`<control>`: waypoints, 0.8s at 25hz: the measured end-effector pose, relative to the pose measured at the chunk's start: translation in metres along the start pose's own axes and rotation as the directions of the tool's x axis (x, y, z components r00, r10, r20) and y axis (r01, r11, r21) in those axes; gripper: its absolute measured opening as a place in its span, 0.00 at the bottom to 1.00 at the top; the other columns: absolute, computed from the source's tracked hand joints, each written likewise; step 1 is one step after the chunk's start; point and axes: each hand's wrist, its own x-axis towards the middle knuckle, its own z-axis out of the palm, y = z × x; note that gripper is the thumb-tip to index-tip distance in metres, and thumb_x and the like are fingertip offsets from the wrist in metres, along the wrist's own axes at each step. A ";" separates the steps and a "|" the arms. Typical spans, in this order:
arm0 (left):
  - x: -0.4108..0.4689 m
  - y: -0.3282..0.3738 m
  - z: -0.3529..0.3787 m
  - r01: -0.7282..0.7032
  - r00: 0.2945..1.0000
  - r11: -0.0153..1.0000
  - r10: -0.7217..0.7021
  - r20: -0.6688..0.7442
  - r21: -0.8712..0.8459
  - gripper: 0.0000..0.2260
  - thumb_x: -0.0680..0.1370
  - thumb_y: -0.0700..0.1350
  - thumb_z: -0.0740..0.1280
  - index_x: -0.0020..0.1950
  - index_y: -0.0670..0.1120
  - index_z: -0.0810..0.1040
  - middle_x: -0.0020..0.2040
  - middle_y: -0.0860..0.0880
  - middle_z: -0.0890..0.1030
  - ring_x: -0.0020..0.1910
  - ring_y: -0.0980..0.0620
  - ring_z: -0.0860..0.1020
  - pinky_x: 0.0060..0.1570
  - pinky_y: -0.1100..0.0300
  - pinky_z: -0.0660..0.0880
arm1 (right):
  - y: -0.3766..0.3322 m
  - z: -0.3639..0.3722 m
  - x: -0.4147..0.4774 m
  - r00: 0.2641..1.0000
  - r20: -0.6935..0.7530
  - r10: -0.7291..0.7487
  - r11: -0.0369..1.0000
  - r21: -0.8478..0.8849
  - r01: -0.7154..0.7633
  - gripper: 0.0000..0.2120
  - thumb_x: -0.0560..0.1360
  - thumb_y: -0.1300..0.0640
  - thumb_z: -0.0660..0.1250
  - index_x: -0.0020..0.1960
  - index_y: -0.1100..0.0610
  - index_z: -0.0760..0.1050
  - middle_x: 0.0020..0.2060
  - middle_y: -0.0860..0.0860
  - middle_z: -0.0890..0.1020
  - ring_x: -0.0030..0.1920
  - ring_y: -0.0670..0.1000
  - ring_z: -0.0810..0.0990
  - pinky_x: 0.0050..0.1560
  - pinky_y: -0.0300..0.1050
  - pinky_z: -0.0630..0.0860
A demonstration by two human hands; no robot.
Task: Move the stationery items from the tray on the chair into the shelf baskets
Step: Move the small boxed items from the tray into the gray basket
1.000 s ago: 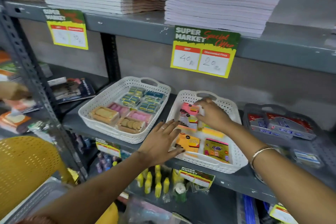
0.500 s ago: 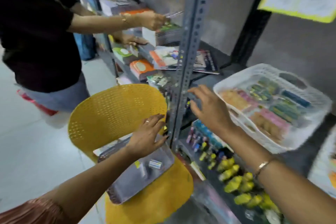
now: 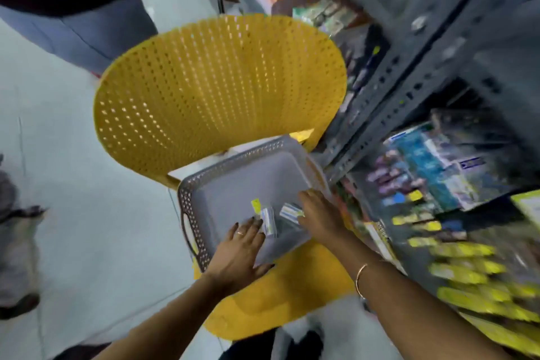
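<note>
A grey perforated tray [image 3: 233, 184] lies on the seat of a yellow chair [image 3: 222, 82]. In the tray's near right part lie two small clear packets with blue-and-white labels, the left packet [image 3: 269, 221] and the right packet [image 3: 289, 211], and a small yellow tag [image 3: 255, 204]. My left hand [image 3: 239, 248] is spread flat over the tray, its fingertips at the left packet. My right hand [image 3: 318, 216] reaches in from the right, its fingertips touching the right packet, which still lies on the tray floor. The shelf baskets are out of view.
A grey metal shelf rack [image 3: 409, 73] stands right beside the chair, its lower shelves packed with blurred stationery, including yellow items [image 3: 467, 266]. Another person [image 3: 73, 9] stands behind the chair at the top left. Pale floor [image 3: 73, 184] lies to the left.
The view has swung from the shelf baskets down to the chair. Both hands left the white baskets and came down into the grey tray, onto the small packets.
</note>
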 end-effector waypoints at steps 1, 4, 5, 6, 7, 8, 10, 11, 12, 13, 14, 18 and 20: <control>0.001 0.002 0.015 0.003 1.000 1.000 -0.003 0.006 -0.001 0.29 0.74 0.65 0.55 0.56 0.42 0.78 0.64 0.40 0.75 0.62 0.40 0.73 0.55 0.42 0.72 | 0.005 0.018 0.010 0.999 0.039 0.018 1.000 -0.018 -0.017 0.18 0.73 0.60 0.65 0.61 0.60 0.67 0.61 0.57 0.71 0.66 0.58 0.67 0.56 0.53 0.72; 0.001 0.000 0.048 0.030 0.999 1.000 -0.030 0.026 -0.006 0.31 0.77 0.65 0.49 0.59 0.41 0.77 0.66 0.40 0.73 0.65 0.40 0.70 0.59 0.41 0.69 | 0.015 0.057 0.033 0.996 0.081 0.048 0.998 -0.044 -0.044 0.25 0.71 0.58 0.69 0.64 0.58 0.63 0.63 0.57 0.69 0.66 0.58 0.65 0.60 0.52 0.70; 0.000 -0.001 0.055 0.056 0.998 0.998 -0.055 0.026 -0.021 0.32 0.79 0.64 0.46 0.60 0.41 0.76 0.66 0.39 0.73 0.65 0.40 0.70 0.59 0.41 0.68 | 0.016 0.064 0.039 0.996 0.076 0.039 0.998 -0.056 -0.034 0.27 0.71 0.57 0.69 0.66 0.58 0.62 0.64 0.57 0.69 0.66 0.58 0.66 0.61 0.51 0.69; -0.001 -0.004 0.062 0.087 0.996 0.995 -0.086 0.033 -0.038 0.33 0.79 0.63 0.44 0.61 0.40 0.76 0.66 0.39 0.72 0.66 0.40 0.69 0.59 0.41 0.68 | 0.017 0.073 0.044 0.996 0.076 0.035 0.998 -0.063 -0.030 0.28 0.71 0.57 0.69 0.67 0.59 0.61 0.64 0.57 0.69 0.66 0.58 0.66 0.63 0.51 0.68; -0.002 -0.006 0.067 0.114 0.993 0.992 -0.112 0.042 -0.051 0.34 0.79 0.63 0.43 0.62 0.40 0.76 0.66 0.39 0.72 0.66 0.40 0.69 0.59 0.41 0.67 | 0.017 0.078 0.047 0.997 0.072 0.036 0.997 -0.066 -0.031 0.29 0.71 0.56 0.69 0.68 0.59 0.60 0.65 0.58 0.69 0.66 0.58 0.66 0.63 0.51 0.68; -0.004 -0.007 0.071 0.132 0.990 0.989 -0.128 0.053 -0.062 0.34 0.80 0.63 0.42 0.62 0.39 0.75 0.67 0.39 0.72 0.66 0.40 0.69 0.60 0.41 0.67 | 0.016 0.082 0.049 0.997 0.066 0.038 0.997 -0.075 -0.033 0.28 0.72 0.56 0.68 0.68 0.60 0.60 0.65 0.58 0.69 0.66 0.58 0.66 0.63 0.51 0.68; -0.008 -0.009 0.078 0.155 0.986 0.986 -0.150 0.066 -0.069 0.35 0.80 0.63 0.42 0.63 0.38 0.75 0.67 0.39 0.72 0.66 0.39 0.69 0.60 0.41 0.68 | 0.013 0.088 0.049 0.998 0.045 0.033 0.995 -0.099 -0.028 0.26 0.72 0.56 0.68 0.66 0.60 0.62 0.64 0.58 0.70 0.65 0.58 0.68 0.61 0.50 0.69; -0.009 -0.010 0.080 0.162 0.985 0.984 -0.157 0.070 -0.070 0.35 0.80 0.64 0.43 0.63 0.38 0.75 0.67 0.39 0.72 0.66 0.39 0.69 0.60 0.41 0.68 | 0.012 0.089 0.049 0.999 0.030 0.031 0.994 -0.101 -0.028 0.24 0.72 0.57 0.67 0.65 0.61 0.64 0.63 0.58 0.71 0.64 0.58 0.69 0.61 0.49 0.70; -0.010 -0.010 0.080 0.165 0.985 0.984 -0.160 0.072 -0.072 0.35 0.80 0.64 0.43 0.63 0.38 0.74 0.67 0.39 0.72 0.66 0.39 0.68 0.60 0.40 0.68 | 0.012 0.089 0.049 0.999 0.013 0.032 0.995 -0.094 -0.031 0.24 0.72 0.58 0.67 0.64 0.61 0.64 0.63 0.59 0.71 0.64 0.58 0.69 0.61 0.49 0.69; -0.010 -0.011 0.080 0.165 0.984 0.983 -0.160 0.075 -0.075 0.35 0.79 0.64 0.43 0.64 0.38 0.74 0.67 0.39 0.72 0.66 0.39 0.68 0.60 0.40 0.67 | 0.012 0.087 0.048 0.999 -0.007 0.036 0.996 -0.080 -0.037 0.23 0.72 0.58 0.67 0.64 0.61 0.65 0.62 0.59 0.72 0.63 0.58 0.70 0.61 0.49 0.69; -0.010 -0.011 0.078 0.158 0.986 0.985 -0.152 0.073 -0.074 0.34 0.79 0.64 0.43 0.64 0.38 0.74 0.67 0.39 0.71 0.67 0.39 0.68 0.61 0.40 0.67 | 0.012 0.082 0.047 0.999 -0.026 0.045 0.997 -0.069 -0.046 0.23 0.71 0.59 0.67 0.64 0.61 0.65 0.62 0.59 0.72 0.64 0.58 0.70 0.61 0.49 0.69; -0.007 -0.010 0.059 0.130 0.990 0.988 -0.125 0.067 -0.079 0.34 0.79 0.64 0.43 0.63 0.40 0.74 0.68 0.39 0.70 0.67 0.40 0.67 0.62 0.39 0.64 | 0.012 0.044 0.037 0.993 -0.098 0.065 0.996 -0.057 -0.071 0.24 0.72 0.58 0.67 0.65 0.62 0.65 0.63 0.59 0.71 0.64 0.59 0.69 0.60 0.51 0.69; -0.003 -0.006 0.041 0.120 0.992 0.990 -0.116 0.055 -0.080 0.35 0.79 0.65 0.43 0.64 0.40 0.73 0.69 0.39 0.68 0.69 0.40 0.65 0.64 0.40 0.61 | 0.012 0.018 0.028 0.990 -0.127 0.066 0.997 -0.042 -0.071 0.25 0.72 0.57 0.68 0.65 0.61 0.64 0.64 0.60 0.71 0.64 0.60 0.68 0.58 0.53 0.72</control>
